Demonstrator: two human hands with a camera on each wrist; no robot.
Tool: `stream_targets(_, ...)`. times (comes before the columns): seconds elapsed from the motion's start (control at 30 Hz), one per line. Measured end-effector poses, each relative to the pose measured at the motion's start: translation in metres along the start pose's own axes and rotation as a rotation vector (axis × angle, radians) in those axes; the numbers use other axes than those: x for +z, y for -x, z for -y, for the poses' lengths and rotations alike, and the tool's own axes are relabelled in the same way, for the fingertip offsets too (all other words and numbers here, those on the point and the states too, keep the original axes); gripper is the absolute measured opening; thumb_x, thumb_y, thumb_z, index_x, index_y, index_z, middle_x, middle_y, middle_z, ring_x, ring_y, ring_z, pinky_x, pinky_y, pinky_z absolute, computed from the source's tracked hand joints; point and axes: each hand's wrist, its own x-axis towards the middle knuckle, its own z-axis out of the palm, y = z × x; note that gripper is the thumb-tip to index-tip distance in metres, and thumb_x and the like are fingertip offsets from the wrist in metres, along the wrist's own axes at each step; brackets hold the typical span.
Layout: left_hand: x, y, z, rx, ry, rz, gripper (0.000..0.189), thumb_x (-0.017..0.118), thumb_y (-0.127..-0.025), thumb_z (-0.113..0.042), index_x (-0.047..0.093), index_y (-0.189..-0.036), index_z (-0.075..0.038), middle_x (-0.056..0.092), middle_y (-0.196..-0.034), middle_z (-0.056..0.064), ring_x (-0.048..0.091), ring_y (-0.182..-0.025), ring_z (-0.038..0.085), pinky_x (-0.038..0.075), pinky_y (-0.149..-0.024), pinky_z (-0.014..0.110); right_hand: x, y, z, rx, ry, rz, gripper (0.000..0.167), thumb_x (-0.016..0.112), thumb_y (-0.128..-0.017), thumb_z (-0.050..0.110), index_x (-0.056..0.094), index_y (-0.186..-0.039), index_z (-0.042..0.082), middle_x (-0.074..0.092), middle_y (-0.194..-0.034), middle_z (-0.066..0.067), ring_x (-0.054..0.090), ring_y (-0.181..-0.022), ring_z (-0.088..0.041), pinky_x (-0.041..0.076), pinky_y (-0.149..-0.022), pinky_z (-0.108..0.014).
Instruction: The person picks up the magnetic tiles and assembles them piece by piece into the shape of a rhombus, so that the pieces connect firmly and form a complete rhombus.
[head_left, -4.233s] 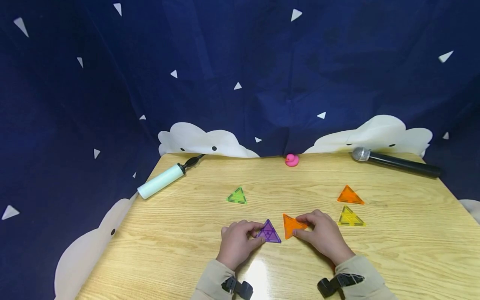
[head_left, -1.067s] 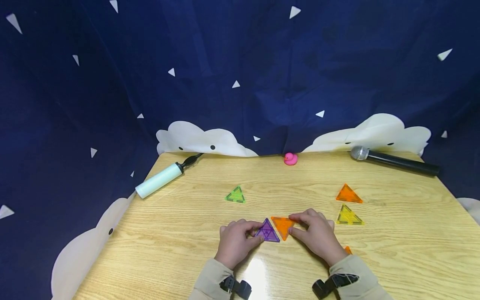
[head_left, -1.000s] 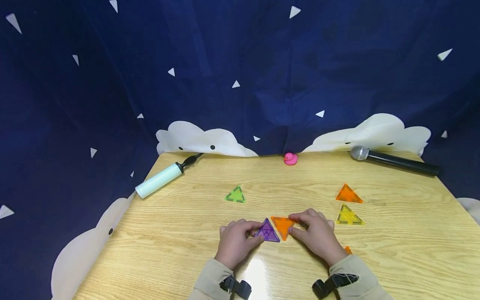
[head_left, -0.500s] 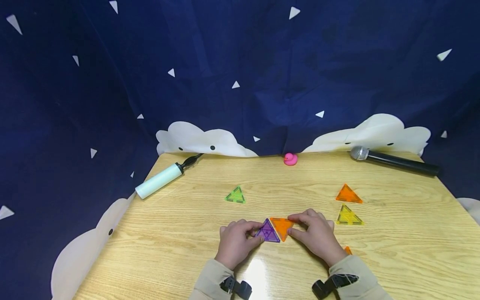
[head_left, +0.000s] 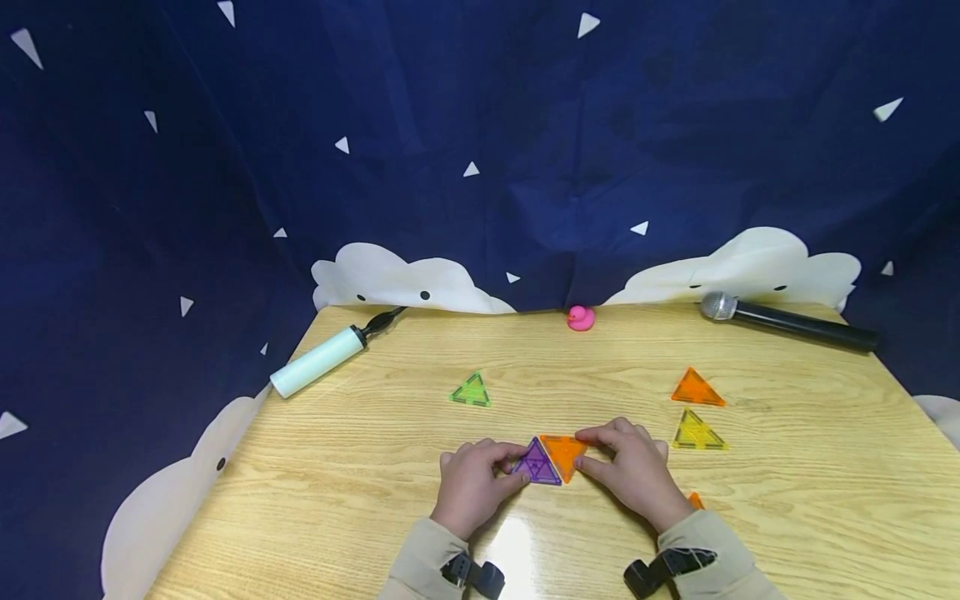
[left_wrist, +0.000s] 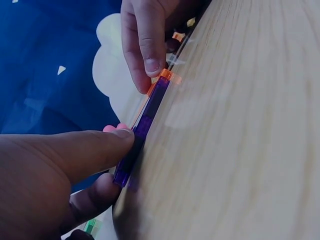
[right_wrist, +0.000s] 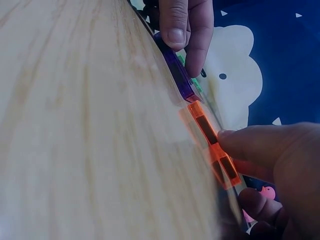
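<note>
At the middle front of the table, my left hand (head_left: 474,487) pinches a purple triangular magnetic tile (head_left: 537,463) between thumb and forefinger. Just right of it, my right hand (head_left: 633,475) pinches an orange triangular magnetic tile (head_left: 562,455) by its right corner. The purple tile points away from me and the orange one points toward me. Their slanted edges lie side by side, touching or almost so. In the left wrist view, the purple tile (left_wrist: 142,132) is seen edge-on, flat on the wood. The right wrist view shows the orange tile (right_wrist: 214,142) flat too.
Loose tiles lie around: a green triangle (head_left: 472,390), an orange triangle (head_left: 697,388), a yellow triangle (head_left: 698,430), and another orange tile (head_left: 697,501) partly hidden by the right wrist. Farther back are a hand pump (head_left: 321,361), a pink duck (head_left: 581,318) and a microphone (head_left: 795,323).
Over about four seconds, the right hand has turned the orange tile and slid it left to the purple one. In the last second the gap between them has narrowed slightly; the left hand has hardly moved.
</note>
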Motion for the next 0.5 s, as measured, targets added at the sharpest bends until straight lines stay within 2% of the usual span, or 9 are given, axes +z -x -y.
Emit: stream_targets(0.5,0.0021,-0.0004,0.0007,-0.001,-0.018,0.002,0.033,0.085,-0.079,-0.030,0.077,-0.111,-0.028,0.058,-0.076,-0.020,0.043,-0.069,0.006,0.023,-0.070,0.036,-0.0017,0.0011,0.0008,0.018,-0.002,0.021,0.031,0.084,-0.080,0.031,0.077,-0.109,0.022,0.061,-0.097,0.006,0.054,-0.096,-0.021,0.024,-0.074,-0.043)
